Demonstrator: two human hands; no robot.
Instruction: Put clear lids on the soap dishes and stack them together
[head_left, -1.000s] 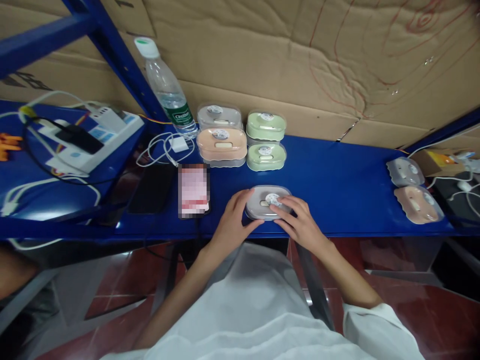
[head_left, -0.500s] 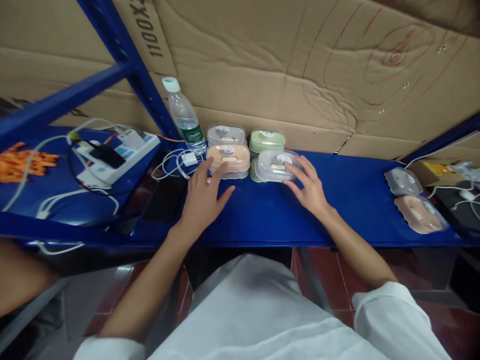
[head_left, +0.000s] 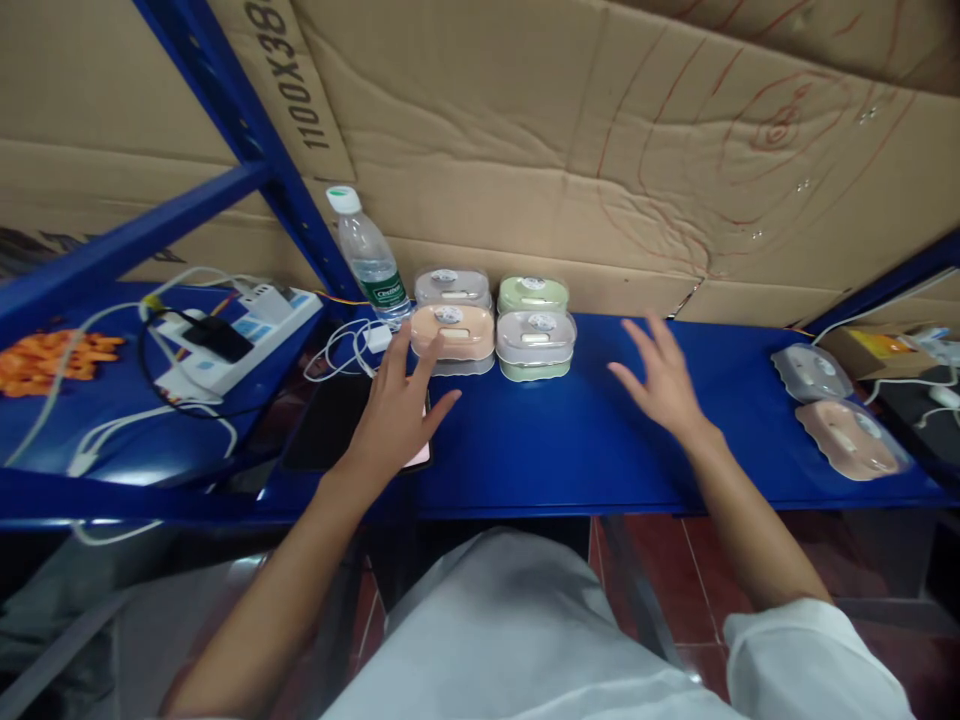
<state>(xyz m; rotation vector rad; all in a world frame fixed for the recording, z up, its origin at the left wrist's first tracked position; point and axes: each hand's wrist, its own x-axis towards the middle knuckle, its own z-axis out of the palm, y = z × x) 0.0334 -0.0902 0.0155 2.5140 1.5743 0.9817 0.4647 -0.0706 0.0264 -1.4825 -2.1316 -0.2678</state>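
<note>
My left hand [head_left: 391, 415] is open, fingers spread, its fingertips close to the left edge of a peach plastic box [head_left: 454, 345] with a clear lid; whether they touch it I cannot tell. That box sits on a grey one [head_left: 465, 369]. Beside it, a grey-lilac lidded box [head_left: 536, 348] rests squarely on a green one [head_left: 536, 371]. Behind stand another grey box [head_left: 451, 287] and another green box [head_left: 533, 294]. To the right of these stacks, my right hand [head_left: 661, 385] hovers open above the blue shelf, holding nothing.
A water bottle [head_left: 373, 262] stands left of the boxes, near a white cable with a charger [head_left: 378, 338]. A phone [head_left: 420, 455] lies partly under my left hand. Farther left are a power strip [head_left: 240, 340] and orange pieces [head_left: 56, 360]. At right lie a grey box [head_left: 811, 372] and a peach box [head_left: 849, 438].
My right hand has let go of the grey-lilac box and moved right. That box, tilted before, now sits level on the green one. My left hand stays by the peach box.
</note>
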